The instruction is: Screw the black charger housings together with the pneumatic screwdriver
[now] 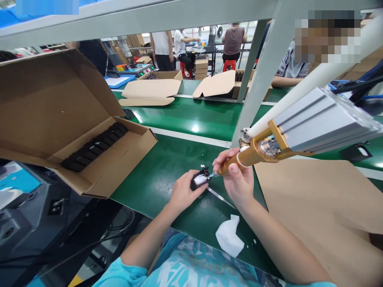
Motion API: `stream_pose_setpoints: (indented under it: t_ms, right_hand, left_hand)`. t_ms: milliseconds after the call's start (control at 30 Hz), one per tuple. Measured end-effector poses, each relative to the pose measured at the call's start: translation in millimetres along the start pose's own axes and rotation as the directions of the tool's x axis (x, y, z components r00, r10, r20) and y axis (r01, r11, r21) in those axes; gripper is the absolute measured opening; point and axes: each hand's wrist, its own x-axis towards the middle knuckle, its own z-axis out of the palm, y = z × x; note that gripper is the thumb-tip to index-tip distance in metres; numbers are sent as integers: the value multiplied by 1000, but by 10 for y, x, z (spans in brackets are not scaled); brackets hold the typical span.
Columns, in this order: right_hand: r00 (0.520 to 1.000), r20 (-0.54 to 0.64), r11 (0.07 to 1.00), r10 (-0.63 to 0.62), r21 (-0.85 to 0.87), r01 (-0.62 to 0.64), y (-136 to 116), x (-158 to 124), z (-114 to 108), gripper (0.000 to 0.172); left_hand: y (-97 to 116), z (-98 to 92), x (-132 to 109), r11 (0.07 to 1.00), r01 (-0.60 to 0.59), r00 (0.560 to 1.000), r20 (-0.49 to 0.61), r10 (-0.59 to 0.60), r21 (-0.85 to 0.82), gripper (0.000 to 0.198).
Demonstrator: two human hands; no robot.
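Note:
My left hand [183, 190] is closed around a small black device housing [200, 179] with a white part inside and fine wires at its far end. My right hand [239, 179] grips the gold-coloured barrel of a glue dispenser [231, 162]. The dispenser's thin nozzle [213, 174] points at the wired end of the housing; whether it touches cannot be made out. Under the hands, a thin white strip, perhaps tweezers [220, 197], lies on the green work surface [143, 187]. Nearer to me is a crumpled white tissue [229, 236].
At left stands an open cardboard box [128, 159] holding a row of black housings [95, 148]. A flat cardboard sheet [323, 195] lies at right. The dispenser's silver body [326, 119] and a grey frame post [260, 75] rise ahead. Several people sit or stand beyond the green conveyor [185, 115].

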Motion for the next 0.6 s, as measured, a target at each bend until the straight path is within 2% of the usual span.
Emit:
stream_pose_setpoints:
  t_ms: [200, 400, 600]
  right_hand:
    - [1000, 9, 999, 11, 45, -12, 12, -3, -6, 28]
    - [1000, 4, 1000, 24, -2, -24, 6, -10, -7, 30]
    - [999, 36, 999, 36, 26, -37, 3, -35, 9, 29]
  left_hand:
    - [2, 41, -18, 997, 62, 998, 11, -62, -34, 33]
    - [39, 119, -9, 986, 157, 986, 73, -152, -62, 32]
    - [131, 193, 15, 992, 123, 988, 101, -119, -30, 33]
